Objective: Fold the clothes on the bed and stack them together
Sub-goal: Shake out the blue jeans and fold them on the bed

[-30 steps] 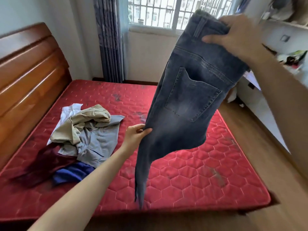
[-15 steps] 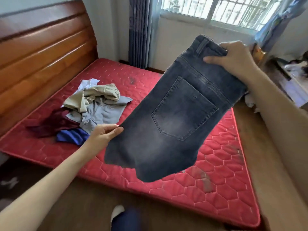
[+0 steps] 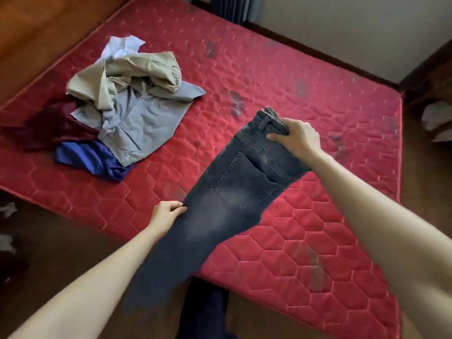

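Dark grey jeans (image 3: 234, 192), folded lengthwise with a back pocket facing up, stretch between my two hands just above the red mattress (image 3: 305, 99). My right hand (image 3: 297, 139) grips the waistband over the middle of the bed. My left hand (image 3: 167, 212) pinches the leg's edge near the bed's front edge; the lower legs trail down toward the floor. A loose heap of clothes (image 3: 127, 104) lies at the left: beige trousers on top, grey shirt, white, maroon and blue pieces.
The wooden headboard (image 3: 36, 33) runs along the upper left. Dark wooden floor (image 3: 73, 253) lies in front of the bed, with white scraps at the far left. A curtain and wall stand behind the bed. My dark-clad leg (image 3: 205, 311) shows at the bottom.
The jeans came down from held high in the air to low over the mattress. My view tipped downward, and both hands lowered while keeping their hold.
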